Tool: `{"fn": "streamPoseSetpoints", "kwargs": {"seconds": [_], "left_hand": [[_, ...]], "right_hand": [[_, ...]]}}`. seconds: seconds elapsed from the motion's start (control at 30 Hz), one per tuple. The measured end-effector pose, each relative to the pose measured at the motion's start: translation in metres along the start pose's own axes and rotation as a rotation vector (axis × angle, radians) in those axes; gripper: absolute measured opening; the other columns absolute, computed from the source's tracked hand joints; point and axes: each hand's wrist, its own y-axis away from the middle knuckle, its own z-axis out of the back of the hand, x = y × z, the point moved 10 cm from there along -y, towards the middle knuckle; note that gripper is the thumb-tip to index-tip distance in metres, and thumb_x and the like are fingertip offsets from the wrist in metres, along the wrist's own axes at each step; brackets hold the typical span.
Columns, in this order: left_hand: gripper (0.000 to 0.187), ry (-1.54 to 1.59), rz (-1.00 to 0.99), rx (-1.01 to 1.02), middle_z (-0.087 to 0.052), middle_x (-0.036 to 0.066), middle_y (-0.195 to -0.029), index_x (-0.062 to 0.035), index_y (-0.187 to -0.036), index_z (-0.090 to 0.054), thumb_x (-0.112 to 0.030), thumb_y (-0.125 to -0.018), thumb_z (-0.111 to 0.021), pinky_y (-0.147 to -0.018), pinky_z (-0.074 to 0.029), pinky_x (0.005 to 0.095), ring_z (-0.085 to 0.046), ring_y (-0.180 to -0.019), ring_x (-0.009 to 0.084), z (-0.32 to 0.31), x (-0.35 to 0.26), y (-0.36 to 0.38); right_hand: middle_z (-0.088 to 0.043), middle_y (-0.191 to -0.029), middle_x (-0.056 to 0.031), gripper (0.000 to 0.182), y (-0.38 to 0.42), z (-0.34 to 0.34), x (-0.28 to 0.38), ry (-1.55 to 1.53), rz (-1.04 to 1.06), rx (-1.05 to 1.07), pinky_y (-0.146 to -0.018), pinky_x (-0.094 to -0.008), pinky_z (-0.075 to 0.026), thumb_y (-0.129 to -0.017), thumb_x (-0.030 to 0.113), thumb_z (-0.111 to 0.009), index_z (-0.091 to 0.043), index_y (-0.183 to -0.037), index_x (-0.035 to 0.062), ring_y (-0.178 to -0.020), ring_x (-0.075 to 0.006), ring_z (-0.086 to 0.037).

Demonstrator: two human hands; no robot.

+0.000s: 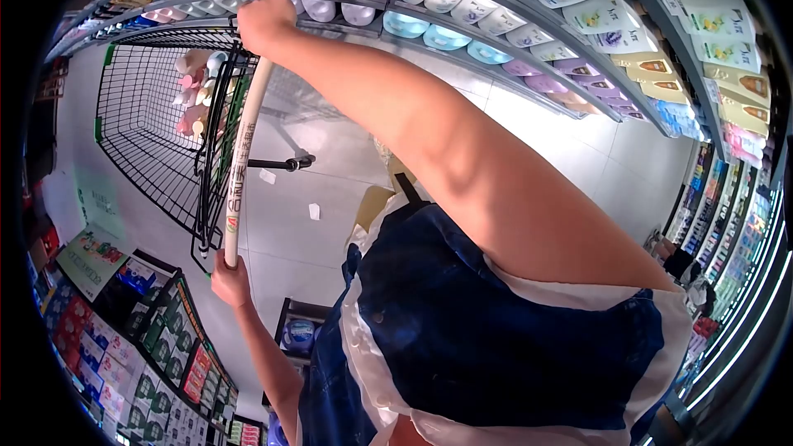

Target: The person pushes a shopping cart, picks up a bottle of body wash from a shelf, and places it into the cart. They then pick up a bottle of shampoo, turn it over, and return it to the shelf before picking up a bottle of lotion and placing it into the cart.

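Both hands are on the long pale handle (240, 157) of a black wire shopping cart (149, 173). My right hand (266, 23) is closed around the handle's upper end in the view, close to the shelf. Lower down, my left hand (230, 279) wraps round its other end. Chinese characters are printed along the handle between the hands. Inside the basket are several pink, white and yellow bottles (194, 95), seen partly through the wire.
Shelves (529, 37) of white, purple and blue bottles run along the top and right. A display of boxed goods (140, 347) stands at lower left. Small white paper pieces (315, 211) lie on the tiled floor (289, 256). A cart wheel (299, 163) juts out beside the handle.
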Motion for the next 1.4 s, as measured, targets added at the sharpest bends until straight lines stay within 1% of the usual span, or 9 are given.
{"fn": "streamPoseSetpoints", "kwargs": {"seconds": [0.13, 0.33, 0.43, 0.47, 0.6, 0.8, 0.9, 1.0, 1.4], "left_hand": [[0.015, -0.009, -0.01, -0.011, -0.064, 0.012, -0.07, -0.0149, -0.087, -0.057, -0.019, -0.075, -0.063, -0.055, -0.048, 0.0463, -0.062, -0.064, 0.0358, 0.001, 0.001, -0.002], [0.016, -0.02, -0.017, -0.014, -0.064, 0.012, -0.07, -0.0152, -0.089, -0.058, -0.02, -0.074, -0.064, -0.054, -0.048, 0.0461, -0.062, -0.064, 0.0358, -0.005, 0.014, -0.005], [0.017, -0.028, -0.032, -0.009, -0.064, 0.012, -0.069, -0.015, -0.088, -0.058, -0.02, -0.073, -0.064, -0.054, -0.048, 0.0463, -0.062, -0.064, 0.0362, -0.007, 0.019, -0.006], [0.016, -0.019, -0.032, -0.016, -0.063, 0.012, -0.069, -0.0148, -0.088, -0.058, -0.02, -0.074, -0.064, -0.054, -0.048, 0.0464, -0.062, -0.064, 0.0363, -0.006, 0.02, -0.007], [0.014, 0.004, -0.031, -0.035, -0.063, 0.013, -0.068, -0.0139, -0.086, -0.058, -0.02, -0.074, -0.063, -0.054, -0.047, 0.0468, -0.061, -0.063, 0.0366, -0.001, 0.019, -0.006], [0.013, -0.01, -0.035, -0.039, -0.062, 0.013, -0.067, -0.0135, -0.084, -0.056, -0.021, -0.075, -0.063, -0.053, -0.046, 0.0476, -0.061, -0.062, 0.0371, -0.002, 0.025, -0.006], [0.013, -0.009, -0.038, -0.04, -0.062, 0.013, -0.066, -0.0136, -0.083, -0.056, -0.021, -0.075, -0.063, -0.052, -0.046, 0.0481, -0.061, -0.062, 0.0372, -0.004, 0.027, -0.007], [0.014, -0.021, -0.036, -0.028, -0.062, 0.013, -0.066, -0.0136, -0.083, -0.056, -0.021, -0.075, -0.063, -0.052, -0.046, 0.0485, -0.06, -0.062, 0.0373, -0.004, 0.029, -0.008], [0.014, -0.035, -0.061, -0.025, -0.063, 0.012, -0.07, -0.0131, -0.083, -0.056, -0.02, -0.074, -0.064, -0.053, -0.046, 0.0467, -0.061, -0.064, 0.0368, 0.001, 0.022, -0.012]], "right_hand": [[-0.072, -0.084, 0.0007, 0.015, 0.002, 0.001, 0.0, 0.016, -0.001, -0.062, -0.064, -0.0315, -0.05, -0.075, 0.017, -0.062, -0.074, -0.085, 0.0174, -0.08, -0.0157, -0.07], [-0.072, -0.083, 0.0024, 0.013, 0.0, -0.008, 0.002, 0.007, -0.036, -0.04, -0.064, -0.0308, -0.05, -0.076, 0.017, -0.063, -0.073, -0.085, 0.0176, -0.081, -0.0155, -0.07], [-0.072, -0.084, 0.0019, 0.014, 0.005, -0.01, 0.005, 0.008, -0.031, 0.014, -0.064, -0.0307, -0.05, -0.076, 0.017, -0.063, -0.072, -0.087, 0.0168, -0.081, -0.0151, -0.069], [-0.072, -0.086, 0.0009, 0.016, 0.006, -0.009, 0.005, 0.007, -0.043, 0.028, -0.064, -0.0308, -0.05, -0.077, 0.018, -0.063, -0.071, -0.091, 0.0153, -0.082, -0.0148, -0.069], [-0.072, -0.086, 0.0, 0.019, 0.004, -0.013, 0.006, -0.011, -0.057, 0.014, -0.065, -0.0311, -0.05, -0.077, 0.018, -0.064, -0.069, -0.094, 0.0125, -0.081, -0.0159, -0.069], [-0.072, -0.081, -0.002, 0.019, 0.004, -0.02, 0.012, -0.017, -0.029, -0.001, -0.064, -0.0318, -0.049, -0.077, 0.018, -0.062, -0.068, -0.092, 0.0095, -0.077, -0.0169, -0.069], [-0.072, -0.078, -0.0045, 0.014, 0.01, -0.01, 0.011, -0.025, -0.03, -0.091, -0.061, -0.0318, -0.052, -0.075, 0.015, -0.061, -0.068, -0.085, 0.01, -0.075, -0.0186, -0.07], [-0.072, -0.08, -0.0019, 0.018, 0.008, -0.018, 0.012, -0.014, -0.019, -0.084, -0.063, -0.0326, -0.049, -0.077, 0.017, -0.061, -0.068, -0.092, 0.0099, -0.074, -0.0168, -0.069], [-0.072, -0.08, -0.0036, 0.015, 0.005, -0.015, 0.006, -0.034, -0.043, -0.064, -0.063, -0.0326, -0.051, -0.075, 0.016, -0.062, -0.069, -0.087, 0.0109, -0.076, -0.0179, -0.07]]}}
